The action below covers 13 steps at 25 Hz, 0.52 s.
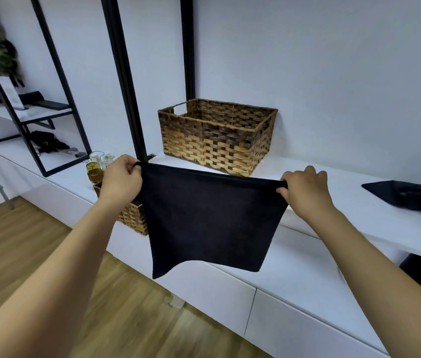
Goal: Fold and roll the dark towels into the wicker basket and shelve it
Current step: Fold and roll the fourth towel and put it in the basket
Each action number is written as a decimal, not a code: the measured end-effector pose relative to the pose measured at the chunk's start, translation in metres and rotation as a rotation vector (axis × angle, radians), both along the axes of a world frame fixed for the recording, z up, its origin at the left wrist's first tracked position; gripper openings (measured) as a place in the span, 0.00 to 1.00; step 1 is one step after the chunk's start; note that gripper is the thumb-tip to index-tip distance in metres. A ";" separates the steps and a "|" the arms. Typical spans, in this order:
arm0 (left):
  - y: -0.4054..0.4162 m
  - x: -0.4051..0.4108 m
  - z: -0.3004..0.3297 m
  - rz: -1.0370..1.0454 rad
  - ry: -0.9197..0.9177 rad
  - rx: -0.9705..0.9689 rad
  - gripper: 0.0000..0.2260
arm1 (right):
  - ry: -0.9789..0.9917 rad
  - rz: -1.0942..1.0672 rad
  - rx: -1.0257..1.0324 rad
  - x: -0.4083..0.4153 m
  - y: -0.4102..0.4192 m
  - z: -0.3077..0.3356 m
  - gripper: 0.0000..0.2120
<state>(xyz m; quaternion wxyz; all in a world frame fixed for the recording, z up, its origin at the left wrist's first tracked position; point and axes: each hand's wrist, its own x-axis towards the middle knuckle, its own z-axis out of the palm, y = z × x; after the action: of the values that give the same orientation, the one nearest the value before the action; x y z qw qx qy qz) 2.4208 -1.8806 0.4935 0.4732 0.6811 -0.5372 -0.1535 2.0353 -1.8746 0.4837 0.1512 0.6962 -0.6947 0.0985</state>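
A: Head view: the left hand (121, 178) and the right hand (303, 193) each pinch one top corner of a dark towel (209, 218). The fingers of both hands are curled tight on the hem. The towel hangs flat in the air, in front of the white tabletop (333, 195), and its top edge runs left to right between the two hands.

B: Which way must it go next?

A: I think it must be folded first. The tabletop is just behind the towel, so the hands can lay it down there, or bring the two corners together in the air. Both hands are about equally near.

B: And the basket?

A: The wicker basket (217, 136) stands on the tabletop, far from the hands and a little left of the middle. I see nothing inside it, but its floor is partly hidden by the near wall. A second dark towel (410, 200) lies crumpled on the tabletop at the right. A smaller basket (133, 215) is near the left hand, partly hidden, with glass bottles (95, 166) just behind it; what is in it I cannot tell.
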 end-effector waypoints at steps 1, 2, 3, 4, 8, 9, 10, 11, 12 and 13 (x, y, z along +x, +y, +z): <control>-0.002 -0.004 0.004 -0.007 -0.007 0.003 0.04 | 0.020 -0.017 0.004 -0.005 -0.001 0.003 0.13; -0.003 -0.008 0.009 -0.013 -0.039 0.008 0.04 | 0.006 -0.028 0.009 -0.011 -0.002 0.006 0.12; -0.005 -0.012 0.014 -0.021 -0.078 0.015 0.04 | -0.035 -0.033 0.002 -0.018 -0.002 0.010 0.11; -0.007 -0.016 0.019 -0.036 -0.096 0.021 0.03 | -0.083 -0.031 -0.017 -0.025 0.000 0.015 0.10; -0.019 -0.040 0.041 -0.134 0.074 0.057 0.03 | -0.199 -0.067 -0.093 -0.058 0.012 0.036 0.06; -0.023 -0.049 0.048 -0.151 0.151 0.050 0.03 | -0.266 -0.081 -0.088 -0.068 0.016 0.046 0.06; -0.026 -0.058 0.056 -0.169 0.225 0.030 0.03 | -0.391 -0.080 -0.091 -0.079 0.019 0.056 0.06; -0.029 -0.068 0.066 -0.188 0.286 0.006 0.03 | -0.555 -0.072 -0.103 -0.089 0.023 0.069 0.07; -0.032 -0.078 0.077 -0.213 0.330 -0.013 0.03 | -0.717 -0.068 -0.119 -0.100 0.026 0.082 0.07; -0.035 -0.090 0.087 -0.242 0.363 -0.019 0.03 | -0.848 -0.069 -0.138 -0.110 0.030 0.094 0.07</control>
<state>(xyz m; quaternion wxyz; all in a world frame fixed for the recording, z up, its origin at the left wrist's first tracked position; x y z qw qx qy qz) 2.3311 -1.9155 0.5802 0.5466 0.5686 -0.5223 -0.3242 1.9252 -1.8450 0.5778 -0.0982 0.5587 -0.7102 0.4170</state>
